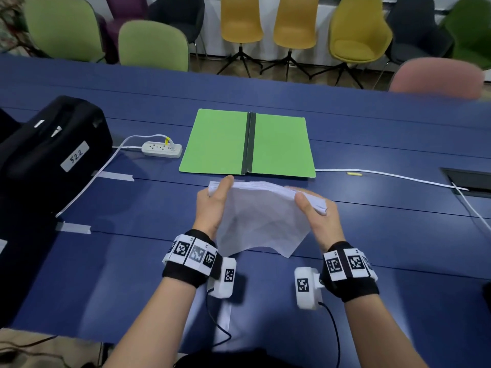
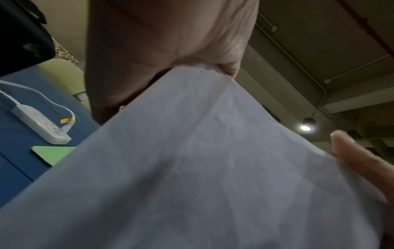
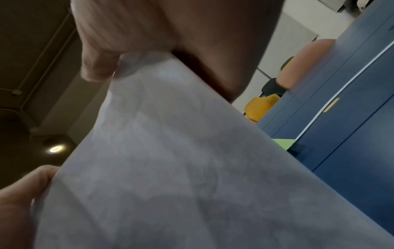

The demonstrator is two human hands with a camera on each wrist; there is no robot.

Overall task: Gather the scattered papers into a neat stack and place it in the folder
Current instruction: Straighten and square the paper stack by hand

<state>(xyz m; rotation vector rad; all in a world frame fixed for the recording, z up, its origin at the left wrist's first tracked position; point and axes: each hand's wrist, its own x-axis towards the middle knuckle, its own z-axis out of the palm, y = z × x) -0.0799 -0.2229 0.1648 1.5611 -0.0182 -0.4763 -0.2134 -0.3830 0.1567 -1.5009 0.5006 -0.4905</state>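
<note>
A stack of white papers [image 1: 263, 216] is held up on edge above the blue table [image 1: 132, 261], just in front of the open green folder [image 1: 249, 144]. My left hand [image 1: 215, 200] grips the stack's left end, thumb on the near face. My right hand [image 1: 316, 211] grips the right end the same way. The nearest sheet sags down toward me. In the left wrist view the papers [image 2: 202, 168] fill the frame under my left hand [image 2: 170, 42]. The right wrist view shows the papers [image 3: 181, 168] under my right hand [image 3: 160, 33]. The folder lies flat with nothing on it.
A black case [image 1: 53, 144] stands at the left. A white power strip [image 1: 162, 150] with its cable lies beside the folder. Another white cable [image 1: 385, 176] runs right to a table hatch [image 1: 470, 181]. Several chairs line the far edge.
</note>
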